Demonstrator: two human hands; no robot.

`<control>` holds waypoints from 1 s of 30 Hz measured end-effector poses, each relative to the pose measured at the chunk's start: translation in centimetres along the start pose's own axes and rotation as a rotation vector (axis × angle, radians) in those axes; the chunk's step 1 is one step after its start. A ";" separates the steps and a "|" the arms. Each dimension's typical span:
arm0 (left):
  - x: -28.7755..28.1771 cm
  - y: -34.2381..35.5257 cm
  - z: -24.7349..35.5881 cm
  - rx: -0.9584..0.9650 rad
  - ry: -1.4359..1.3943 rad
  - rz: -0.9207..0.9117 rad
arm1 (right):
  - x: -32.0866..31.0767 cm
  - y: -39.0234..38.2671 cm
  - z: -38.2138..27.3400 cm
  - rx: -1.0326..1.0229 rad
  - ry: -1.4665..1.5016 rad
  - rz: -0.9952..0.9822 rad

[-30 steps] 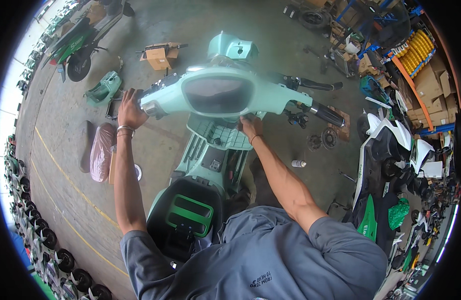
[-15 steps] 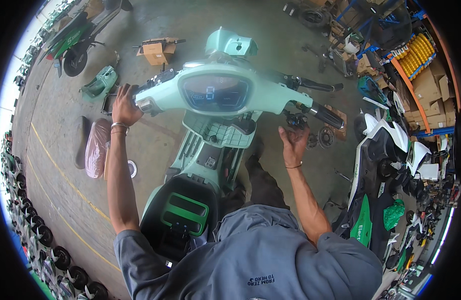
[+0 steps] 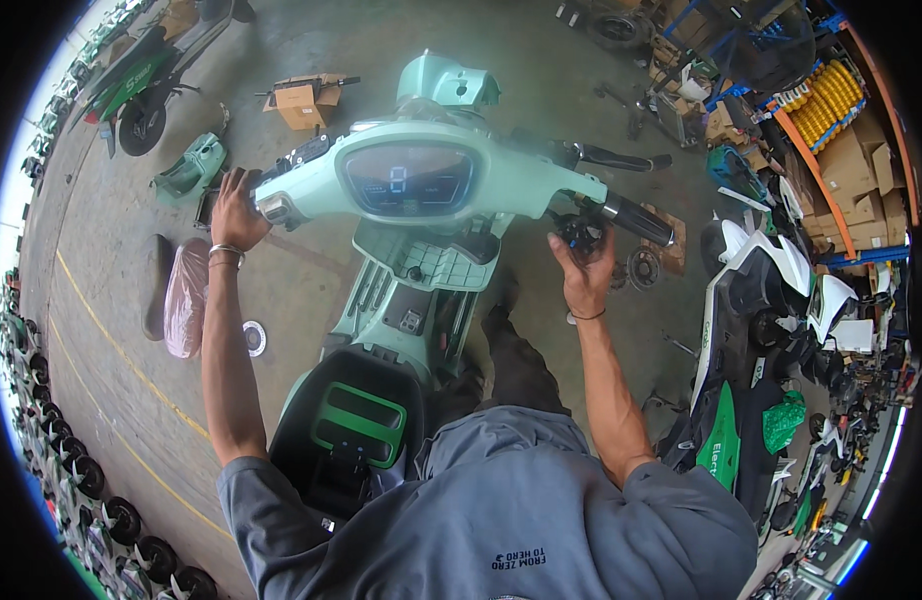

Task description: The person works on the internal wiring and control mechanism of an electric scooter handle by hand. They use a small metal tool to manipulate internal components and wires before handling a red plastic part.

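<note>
A mint-green scooter front (image 3: pixel 311 195) with a lit dash display (image 3: pixel 411 180) stands before me. My left hand (image 3: pixel 239 212) is wrapped round the left handlebar grip, which it mostly hides. Below the right end of the handlebar, my right hand (image 3: pixel 587 278) has its thumb and fingers closed round a small black switch housing (image 3: pixel 579 232). Just beyond it are the bare black right grip (image 3: pixel 639 219) and a black brake lever (image 3: pixel 621 158). The underside of the housing is hidden by my palm.
An open storage bin (image 3: pixel 301 425) with a green frame inside lies near my lap. A white and black scooter (image 3: pixel 751 260) stands at the right. Left on the floor are a wrapped pink seat (image 3: pixel 188 300), a mint panel (image 3: pixel 193 167) and a cardboard box (image 3: pixel 303 105).
My right hand has risen a little, and its thumb and fingers have closed in on the switch housing. The left hand keeps its hold; the whole view has shifted slightly.
</note>
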State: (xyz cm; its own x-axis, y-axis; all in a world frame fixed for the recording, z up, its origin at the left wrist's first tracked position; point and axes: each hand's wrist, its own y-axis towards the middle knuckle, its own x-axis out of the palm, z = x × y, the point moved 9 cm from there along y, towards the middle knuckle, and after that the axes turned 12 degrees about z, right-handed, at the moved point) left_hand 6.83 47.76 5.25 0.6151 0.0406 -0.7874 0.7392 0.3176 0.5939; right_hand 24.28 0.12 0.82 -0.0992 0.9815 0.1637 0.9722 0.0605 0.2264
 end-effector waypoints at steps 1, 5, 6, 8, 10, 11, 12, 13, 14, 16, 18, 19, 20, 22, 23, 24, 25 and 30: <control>0.0 -0.1 -0.2 -0.001 -0.001 -0.004 | 0.0 -0.2 0.0 0.002 -0.002 0.001; 0.3 -0.3 -0.3 0.007 -0.005 -0.009 | 0.2 -1.5 -2.0 -0.196 -0.140 0.051; 0.4 -0.4 -0.5 0.003 -0.004 -0.012 | -0.1 -1.7 -2.5 -0.252 -0.191 0.100; 0.8 -0.2 -0.7 0.006 0.011 -0.014 | -0.2 -1.7 -3.0 -0.293 -0.210 0.109; 0.9 -0.3 -0.8 -0.006 0.014 -0.026 | -0.2 -1.7 -3.5 -0.333 -0.226 0.118; 0.9 -0.4 -0.9 -0.017 0.020 -0.038 | -0.1 -1.6 -3.8 -0.331 -0.212 0.120; 0.9 -0.4 -1.0 -0.017 0.021 -0.039 | 0.0 -1.5 -4.1 -0.330 -0.199 0.123; 0.9 -0.5 -1.1 -0.013 0.018 -0.034 | 0.0 -1.5 -4.2 -0.330 -0.199 0.123; 0.8 -0.5 -1.1 -0.010 0.016 -0.029 | 0.0 -1.4 -4.3 -0.311 -0.188 0.114; 0.9 -0.6 -1.3 -0.013 0.013 -0.032 | 0.1 -1.3 -4.4 -0.293 -0.179 0.104; 1.0 -0.8 -1.4 -0.018 0.008 -0.034 | 0.2 -1.3 -4.4 -0.279 -0.160 0.101; 0.9 -0.5 -1.1 -0.013 0.011 -0.031 | 0.0 -1.2 -4.4 -0.279 -0.160 0.104; 0.8 -0.3 -0.8 -0.008 0.014 -0.029 | -0.1 -1.1 -4.5 -0.281 -0.149 0.099; 0.7 -0.2 -0.6 -0.001 0.012 -0.028 | -0.1 -1.0 -4.5 -0.283 -0.138 0.092; 0.7 -0.3 -0.5 0.004 0.010 -0.027 | -0.1 -1.0 -4.5 -0.271 -0.126 0.088; 0.7 -0.3 -0.5 0.004 0.010 -0.027 | 0.0 -1.0 -4.5 -0.259 -0.115 0.084; 0.6 -0.3 -0.5 0.006 0.006 -0.019 | 0.0 -1.0 -4.6 -0.259 -0.114 0.084; 0.6 -0.4 -1.1 -0.001 0.004 -0.032 | 0.2 -0.8 -4.7 -0.228 -0.122 0.076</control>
State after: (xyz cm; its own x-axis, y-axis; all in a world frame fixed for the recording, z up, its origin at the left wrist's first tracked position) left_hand 6.61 48.65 4.33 0.5899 0.0346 -0.8067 0.7584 0.3194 0.5682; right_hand 22.47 -0.55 5.23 0.0117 0.9972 0.0745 0.9016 -0.0427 0.4304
